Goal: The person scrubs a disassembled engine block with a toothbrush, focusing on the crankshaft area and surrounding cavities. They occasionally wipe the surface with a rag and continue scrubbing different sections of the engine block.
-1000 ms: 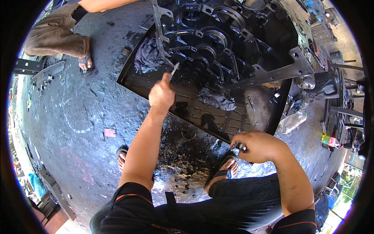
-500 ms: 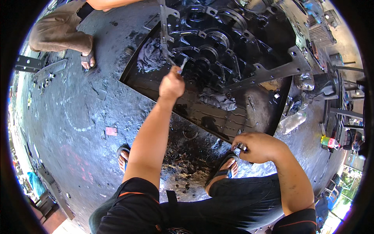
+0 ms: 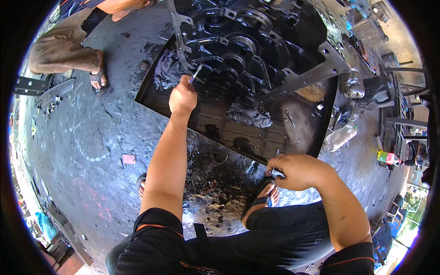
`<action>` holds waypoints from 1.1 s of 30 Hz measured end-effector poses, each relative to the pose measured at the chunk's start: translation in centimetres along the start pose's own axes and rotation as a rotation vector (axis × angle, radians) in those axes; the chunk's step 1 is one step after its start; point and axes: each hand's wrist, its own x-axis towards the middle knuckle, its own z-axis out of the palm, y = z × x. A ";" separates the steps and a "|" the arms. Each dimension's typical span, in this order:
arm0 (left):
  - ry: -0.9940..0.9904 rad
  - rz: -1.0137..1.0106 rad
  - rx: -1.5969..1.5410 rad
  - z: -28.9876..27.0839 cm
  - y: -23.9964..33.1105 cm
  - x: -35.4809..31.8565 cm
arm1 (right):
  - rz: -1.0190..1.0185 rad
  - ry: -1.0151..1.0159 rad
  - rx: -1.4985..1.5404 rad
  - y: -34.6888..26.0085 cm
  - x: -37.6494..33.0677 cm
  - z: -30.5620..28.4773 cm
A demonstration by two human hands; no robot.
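- Left of frame: dark floor (image 3: 78,133), with room between another person's sandalled foot (image 3: 97,81) and the left corner of a shallow black tray (image 3: 220,133).
- Upper middle: left hand (image 3: 183,97), grip closed around a slim pale-tipped tool (image 3: 197,72), just beside the left flange of an engine block (image 3: 250,43); long axis diagonal, tip toward upper right.
- Centre: near tray edge slanting down rightward, then right edge rising steeply; crumpled rag (image 3: 250,114) inside.
- Right of centre: right hand (image 3: 298,172), fingers curled, near lowest tray corner; cannot tell whether gripping anything.
- Farther right: clear bottle (image 3: 341,137), past tray's right edge.
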 end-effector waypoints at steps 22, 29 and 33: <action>0.232 -0.128 -0.476 5.7 3.1 -1.1 | -0.033 0.037 -0.013 -0.5 -0.4 0.2; 0.226 -0.044 -0.489 8.5 5.3 -0.7 | -0.027 0.060 0.012 0.0 -0.3 -0.3; -0.010 0.024 -0.347 8.4 4.8 -1.2 | -0.019 0.084 0.015 0.8 -0.6 -0.3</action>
